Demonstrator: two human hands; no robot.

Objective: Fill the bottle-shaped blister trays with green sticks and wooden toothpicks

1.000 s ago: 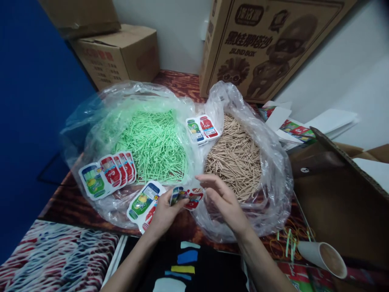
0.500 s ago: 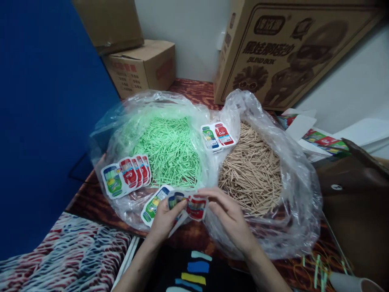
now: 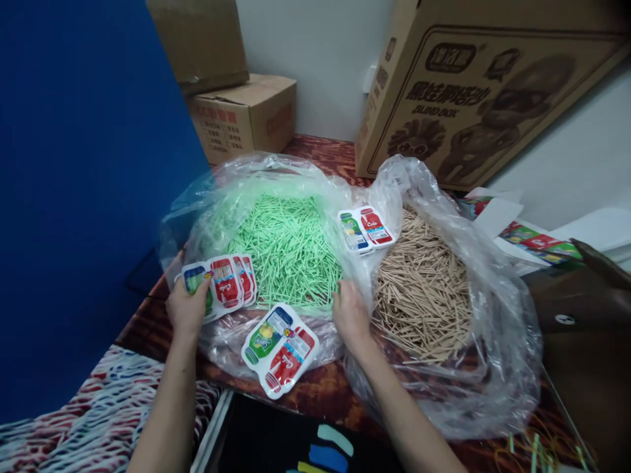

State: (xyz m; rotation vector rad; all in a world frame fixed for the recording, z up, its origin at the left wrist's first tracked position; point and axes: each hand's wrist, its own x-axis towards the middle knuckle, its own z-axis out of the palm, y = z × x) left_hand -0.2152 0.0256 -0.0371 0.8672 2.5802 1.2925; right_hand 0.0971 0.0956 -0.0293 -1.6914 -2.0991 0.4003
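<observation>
We find the two hands well apart. The left hand is clamped on the near end of a jar-shaped pack, thumb on its face. This pack lies foremost in an overlapping row at the front left of the green sticks. The right hand is at the sticks' front right edge, fingers curled; we cannot tell whether it grips any.

We judge the step in hand to be the setting or squaring of this pack in its row. In our view, the next move calls for a light thumb, since the overlapped packs could slide on the slick film.

A loose pack lies face up nearer the wearer, between the hands. A small stack lies between the green and brown sticks, farther back. Each heap of sticks rests in clear plastic.

The table is dark red wood-grain. At its back we note a small box and a large box against a pale wall. A blue panel borders the left; patterned cloth lies below.
</observation>
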